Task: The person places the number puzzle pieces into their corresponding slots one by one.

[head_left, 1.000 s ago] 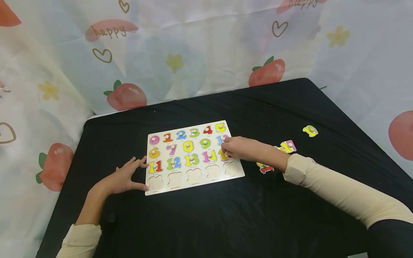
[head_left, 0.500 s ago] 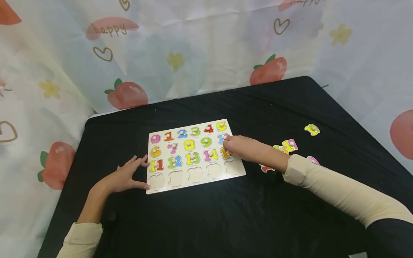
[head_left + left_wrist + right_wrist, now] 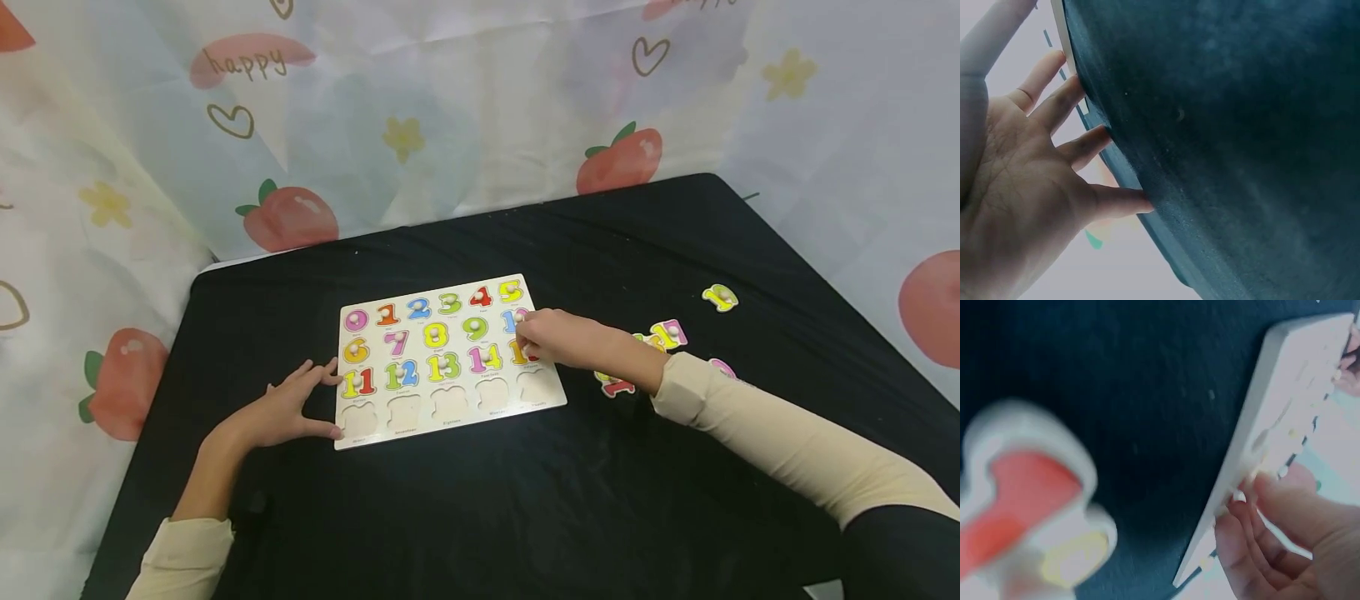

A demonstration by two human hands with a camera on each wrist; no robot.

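A pale wooden number puzzle board (image 3: 457,423) lies on the black cloth, with knobbed number pieces in its upper three rows and cut-out recesses in the bottom row. My left hand (image 3: 281,410) spreads its fingers at the board's left side, thumb and fingertips touching its edge; the left wrist view shows the palm and straight fingers. My right hand (image 3: 558,337) is at the board's right side, thumb and fingers pinching an orange-and-red puzzle piece (image 3: 517,352) at the end of the third row. The hand hides much of that piece. Its small knob (image 3: 1239,496) shows between the fingers.
Several loose number pieces (image 3: 667,333) lie in a cluster right of the board, partly behind the right forearm. A yellow-green piece (image 3: 721,297) lies farther off, and a pink one (image 3: 722,367) by the sleeve. A printed curtain (image 3: 487,125) hangs behind the table.
The head view has shifted slightly. Both hands stay at the same places on the board, and the pink piece by the right sleeve has come into sight.
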